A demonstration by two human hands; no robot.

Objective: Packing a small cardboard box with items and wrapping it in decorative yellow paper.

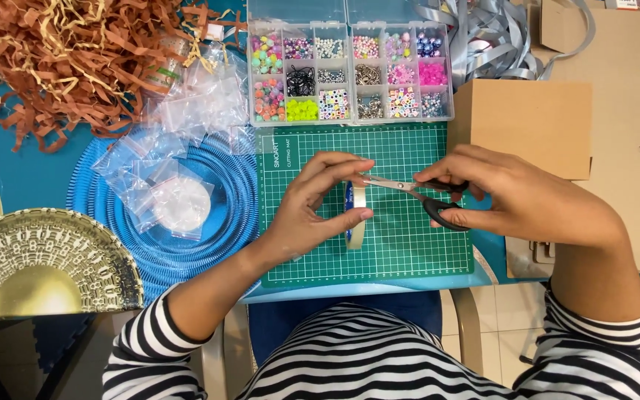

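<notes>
Holding a tape roll (356,215) upright over the green cutting mat (409,244), the left hand (312,211) pinches its free end while the right hand (512,196), fingers through the handles, brings scissors (416,194) against it. Snipping looks imminent; blades need closing squarely across the strip.

A cutting mat (409,252) is laid at the table's near edge; a compartmented bead box (350,74) is set behind it, a cardboard box (531,122) to its right (touching), small plastic bags (179,148) to its left.
</notes>
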